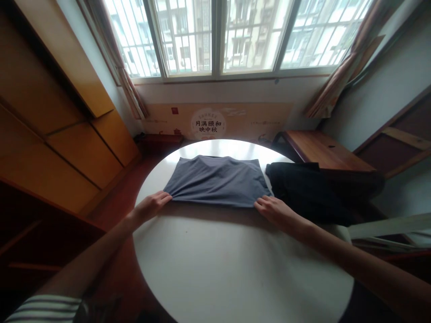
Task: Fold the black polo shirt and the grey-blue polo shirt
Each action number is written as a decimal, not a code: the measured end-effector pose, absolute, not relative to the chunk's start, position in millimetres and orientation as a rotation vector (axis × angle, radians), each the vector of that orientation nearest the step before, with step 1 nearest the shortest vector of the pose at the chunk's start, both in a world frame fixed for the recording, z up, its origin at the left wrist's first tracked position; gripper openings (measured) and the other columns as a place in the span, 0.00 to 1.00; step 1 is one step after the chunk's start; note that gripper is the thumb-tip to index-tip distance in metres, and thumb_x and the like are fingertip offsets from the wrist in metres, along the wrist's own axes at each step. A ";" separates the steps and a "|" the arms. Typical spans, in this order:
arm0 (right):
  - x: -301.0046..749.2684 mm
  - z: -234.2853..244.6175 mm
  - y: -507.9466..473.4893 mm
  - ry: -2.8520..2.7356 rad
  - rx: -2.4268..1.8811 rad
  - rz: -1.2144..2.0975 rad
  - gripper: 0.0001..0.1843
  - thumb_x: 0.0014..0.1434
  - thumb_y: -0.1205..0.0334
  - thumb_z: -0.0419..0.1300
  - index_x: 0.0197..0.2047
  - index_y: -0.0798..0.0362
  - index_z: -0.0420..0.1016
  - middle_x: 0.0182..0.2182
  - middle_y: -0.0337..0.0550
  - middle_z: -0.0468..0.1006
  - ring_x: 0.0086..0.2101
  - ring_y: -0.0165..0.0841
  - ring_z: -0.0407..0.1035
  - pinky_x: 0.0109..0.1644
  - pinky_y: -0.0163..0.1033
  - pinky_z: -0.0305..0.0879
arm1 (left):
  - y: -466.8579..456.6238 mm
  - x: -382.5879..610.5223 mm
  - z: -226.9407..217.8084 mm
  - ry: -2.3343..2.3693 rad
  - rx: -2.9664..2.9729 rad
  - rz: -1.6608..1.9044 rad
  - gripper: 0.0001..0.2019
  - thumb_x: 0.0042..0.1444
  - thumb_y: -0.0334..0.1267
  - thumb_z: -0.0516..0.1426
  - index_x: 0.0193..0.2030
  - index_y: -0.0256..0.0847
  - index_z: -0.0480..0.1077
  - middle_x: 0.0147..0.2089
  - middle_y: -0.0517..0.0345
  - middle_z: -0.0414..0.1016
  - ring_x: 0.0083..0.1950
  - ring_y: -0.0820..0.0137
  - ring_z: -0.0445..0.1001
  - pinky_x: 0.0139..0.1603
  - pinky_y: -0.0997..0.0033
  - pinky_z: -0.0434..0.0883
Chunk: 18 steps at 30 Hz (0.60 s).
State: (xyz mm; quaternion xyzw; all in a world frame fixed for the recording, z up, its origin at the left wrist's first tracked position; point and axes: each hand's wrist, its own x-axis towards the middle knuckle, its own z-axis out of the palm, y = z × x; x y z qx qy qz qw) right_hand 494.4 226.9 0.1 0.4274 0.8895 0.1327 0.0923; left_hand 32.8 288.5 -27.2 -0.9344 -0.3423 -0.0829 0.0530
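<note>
A grey folded garment (218,181), perhaps a T-shirt, lies spread across the far half of a round white table (215,260). At its near left corner my left hand (156,202) is closed, pinching the cloth. The near right corner is gripped by the closed fingers of my right hand (271,207). Between both hands the near edge runs fairly straight, slightly lifted with a shadow below it. Soft wrinkles cross the cloth. To the right of it lies a dark folded garment (299,188), partly hidden behind my right forearm.
A wooden desk (333,150) stands beyond the table on the right, with a white chair (387,229) nearer. Orange-brown cabinets (81,148) line the left wall. A barred window (215,40) with curtains is ahead, above a printed banner (215,121).
</note>
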 end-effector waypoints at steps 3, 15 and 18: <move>499.7 -3.5 185.2 2.721 1.269 0.356 0.14 0.52 0.81 0.55 0.37 0.58 0.76 0.33 0.52 0.77 0.35 0.40 0.72 0.39 0.41 0.67 | 245.2 21.6 -17.2 -1.099 -2.869 -0.266 0.17 0.59 0.22 0.49 0.49 0.38 0.74 0.45 0.50 0.77 0.46 0.67 0.76 0.49 0.69 0.76; 394.3 34.7 270.9 2.910 1.799 -0.083 0.18 0.68 0.57 0.57 0.57 0.55 0.71 0.54 0.49 0.72 0.50 0.40 0.70 0.53 0.51 0.69 | 336.3 184.0 -9.1 -1.402 -2.936 -0.230 0.24 0.70 0.42 0.42 0.71 0.45 0.57 0.74 0.51 0.52 0.74 0.56 0.50 0.70 0.41 0.50; 400.2 27.0 291.4 2.876 1.864 -0.079 0.20 0.66 0.55 0.60 0.58 0.54 0.69 0.54 0.48 0.72 0.48 0.39 0.71 0.50 0.51 0.71 | 381.8 193.7 -30.2 -1.678 -2.851 -0.090 0.27 0.71 0.47 0.39 0.74 0.49 0.47 0.77 0.56 0.39 0.76 0.57 0.40 0.70 0.36 0.45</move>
